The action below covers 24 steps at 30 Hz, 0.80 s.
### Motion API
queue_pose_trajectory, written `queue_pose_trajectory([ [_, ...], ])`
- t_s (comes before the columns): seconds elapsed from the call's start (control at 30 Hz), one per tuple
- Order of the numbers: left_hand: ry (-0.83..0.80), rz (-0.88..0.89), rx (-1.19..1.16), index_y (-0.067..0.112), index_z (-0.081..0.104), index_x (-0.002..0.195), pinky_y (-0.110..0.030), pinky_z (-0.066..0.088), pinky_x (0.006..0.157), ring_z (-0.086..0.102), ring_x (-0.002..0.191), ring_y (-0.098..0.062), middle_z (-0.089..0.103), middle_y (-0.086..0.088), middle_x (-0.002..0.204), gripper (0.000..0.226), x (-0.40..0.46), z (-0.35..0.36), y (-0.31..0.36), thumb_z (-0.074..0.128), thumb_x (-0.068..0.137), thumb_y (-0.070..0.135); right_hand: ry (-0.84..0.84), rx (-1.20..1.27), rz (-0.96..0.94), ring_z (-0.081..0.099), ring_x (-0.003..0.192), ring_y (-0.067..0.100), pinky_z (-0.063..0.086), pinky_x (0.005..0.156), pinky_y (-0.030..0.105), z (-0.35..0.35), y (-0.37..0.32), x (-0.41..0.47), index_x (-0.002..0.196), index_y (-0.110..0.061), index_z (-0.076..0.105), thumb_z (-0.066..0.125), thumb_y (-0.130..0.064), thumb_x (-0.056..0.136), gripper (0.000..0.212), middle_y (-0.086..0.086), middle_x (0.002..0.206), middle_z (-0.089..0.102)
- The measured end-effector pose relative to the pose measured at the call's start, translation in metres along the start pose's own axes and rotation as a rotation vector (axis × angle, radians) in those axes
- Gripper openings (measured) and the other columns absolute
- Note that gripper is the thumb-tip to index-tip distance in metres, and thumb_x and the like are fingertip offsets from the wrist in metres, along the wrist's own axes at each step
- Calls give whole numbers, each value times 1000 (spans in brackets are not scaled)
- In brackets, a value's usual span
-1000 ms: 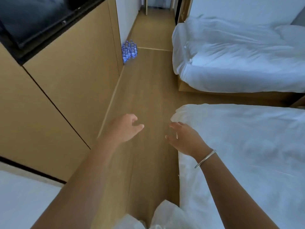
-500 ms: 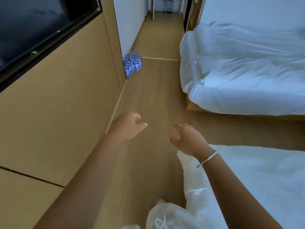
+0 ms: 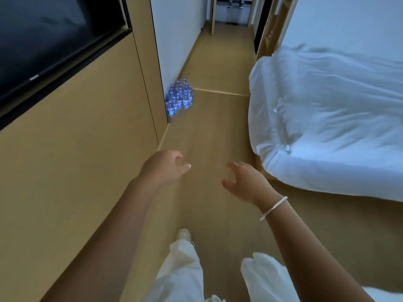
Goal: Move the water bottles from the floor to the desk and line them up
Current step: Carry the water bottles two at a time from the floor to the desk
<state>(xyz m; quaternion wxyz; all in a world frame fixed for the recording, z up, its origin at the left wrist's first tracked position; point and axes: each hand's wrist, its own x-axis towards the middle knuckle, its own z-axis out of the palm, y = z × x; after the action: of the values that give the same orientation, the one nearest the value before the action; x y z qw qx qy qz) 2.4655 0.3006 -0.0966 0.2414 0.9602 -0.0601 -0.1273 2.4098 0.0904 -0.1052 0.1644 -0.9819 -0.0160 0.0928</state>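
Nothing of the task is done yet, as far as this view shows: the water bottles point(image 3: 179, 98) stand clustered upright on the floor point(image 3: 209, 136), tucked against the corner where the white wall point(image 3: 176, 35) meets the wooden panelling point(image 3: 87, 131), well ahead of the person. The left hand point(image 3: 163, 166) and the right hand point(image 3: 244, 180) both reach forward over the floor with fingers loosely spread, holding nothing, and both are well short of the bottles. What is left appears to be everything: reaching the cluster, picking bottles up, carrying them over and lining them up. The table they are meant for is not in view at all, so its whereabouts cannot be told. The bottles overlap too closely for a sure count, and their labels are unreadable. A bed point(image 3: 327, 118) with white bedding borders the aisle on the right and is cut off by the frame; a dark television screen point(image 3: 43, 40) sits upper left, only partly visible.
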Motion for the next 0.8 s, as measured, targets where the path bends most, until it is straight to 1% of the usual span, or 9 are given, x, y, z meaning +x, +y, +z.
queue_pose_trajectory([
  [0.07,6,9,7,17,57,125,-34,46,93,57,111,-20,61,0,123,48,51,-15,-3,61,86,45,13,-4,-2,49,118,22,45,94,36,-10,0,52,135,-16,42,50,-36,91,49,4,129,52],
  [0.13,-3,8,33,18,57,124,-31,46,87,58,108,-21,61,-1,120,48,103,-33,-8,60,86,47,22,-3,-2,50,117,22,45,93,34,-21,-5,103,135,-16,43,50,-37,91,49,3,128,53],
  [0.23,-6,2,43,17,60,115,-31,43,81,58,103,-23,63,-3,116,43,177,-61,-9,59,86,48,13,2,-5,51,115,23,46,93,35,-36,-10,173,135,-16,43,51,-37,91,49,4,126,54],
  [0.3,-7,11,38,14,60,113,-32,44,82,58,104,-25,63,-5,115,41,219,-76,-6,59,86,46,5,9,2,51,115,23,46,93,36,-44,-10,215,134,-16,44,51,-37,91,49,5,126,54],
  [0.4,-24,25,45,17,59,119,-31,44,84,57,104,-21,62,-1,116,43,274,-88,-2,59,87,46,-12,26,18,51,116,23,46,94,37,-54,-4,268,135,-16,44,51,-38,91,49,4,126,54],
  [0.53,-45,18,36,17,59,119,-32,45,87,57,107,-21,61,0,118,44,344,-91,-3,59,86,46,-23,33,30,51,116,24,46,94,37,-64,11,338,133,-16,45,51,-38,91,48,5,126,55],
  [0.67,-61,5,52,17,59,117,-30,41,81,56,107,-20,60,-1,120,43,418,-89,3,58,87,47,-37,50,33,52,116,24,46,95,39,-74,36,411,133,-16,45,52,-38,91,49,6,127,55],
  [0.8,-69,-8,54,16,58,120,-30,42,84,55,111,-19,58,1,125,44,507,-84,18,57,88,46,-55,51,27,52,115,24,46,95,38,-86,73,494,132,-16,46,52,-38,90,48,5,128,55],
])
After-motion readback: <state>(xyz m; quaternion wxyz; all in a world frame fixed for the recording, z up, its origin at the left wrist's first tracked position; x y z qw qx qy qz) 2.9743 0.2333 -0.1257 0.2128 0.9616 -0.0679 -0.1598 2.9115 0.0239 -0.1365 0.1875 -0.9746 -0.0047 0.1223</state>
